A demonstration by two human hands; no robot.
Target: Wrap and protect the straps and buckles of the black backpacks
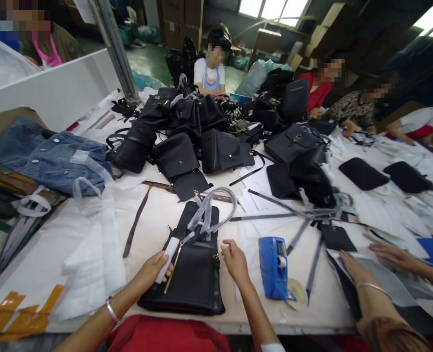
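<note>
A black leather-like backpack (pixel 196 274) lies on the table in front of me, its gold zipper (pixel 174 266) slanting down the front. My left hand (pixel 156 269) is closed around a flat white strip (pixel 167 256), held over the bag's left side beside the zipper. At the bag's right edge is my right hand (pixel 234 261), fingers apart and slightly curled, with nothing visible in them. The plastic-wrapped carrying handle (pixel 229 190) loops up from the top of the bag. Right of my right hand stands a blue tape dispenser (pixel 271 266).
Black bags (pixel 182 156) are heaped across the table's middle. Black straps (pixel 264 216) lie to the right, a denim garment (pixel 51 151) and white wrapping sheets (pixel 92 259) to the left. At right, a co-worker's hands (pixel 352 266) rest on dark and white sheets. Other people sit beyond.
</note>
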